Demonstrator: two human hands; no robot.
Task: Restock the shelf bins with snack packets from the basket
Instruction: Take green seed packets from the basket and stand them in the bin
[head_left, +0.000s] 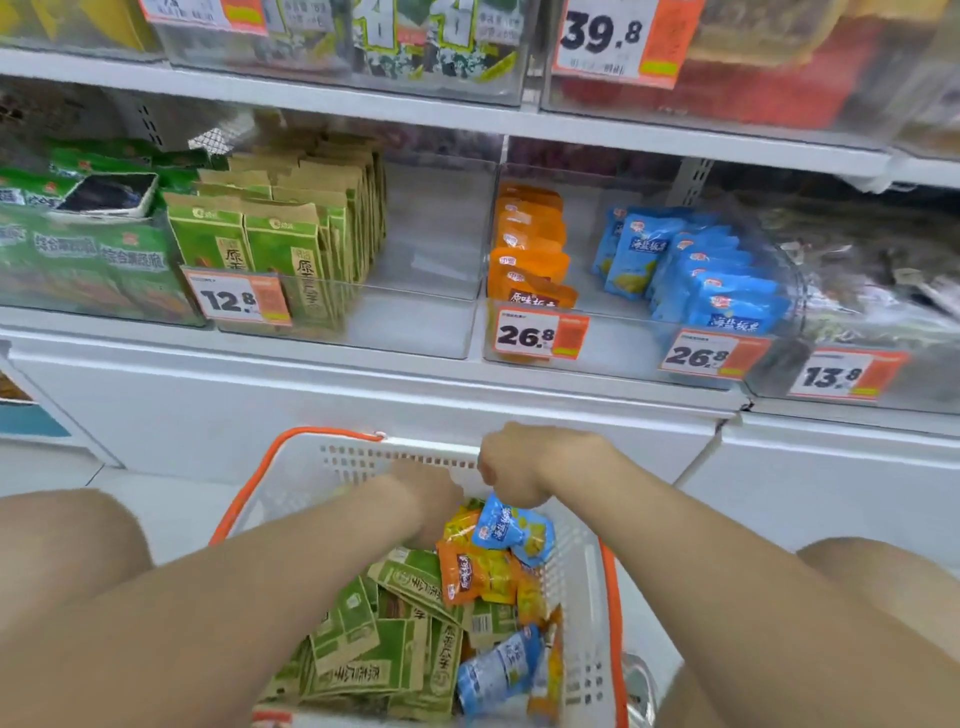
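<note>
- The right hand (511, 465) hangs over the far end of the basket (582, 597), its fingers curled down and pinching the top edge of a blue packet (514, 530), which dangles just under the fist, above the pile.
- The left hand (431, 499) reaches down into the basket beside it; its fingers are hidden among the packets, so I cannot tell how they lie.
- The blue packet is a small glossy pillow pouch, blue with a yellow patch and white print, hanging tilted.
- Beneath it lie orange packets (475, 569), shiny and crumpled, and flat green packets (384, 649) of matte paper with brown borders, heaped at all angles.
- The basket is white perforated plastic with an orange handle.
- On the shelf above, a clear bin (613, 358) holds upright rows of blue pouches (701, 270) and orange pouches (530, 249).
</note>
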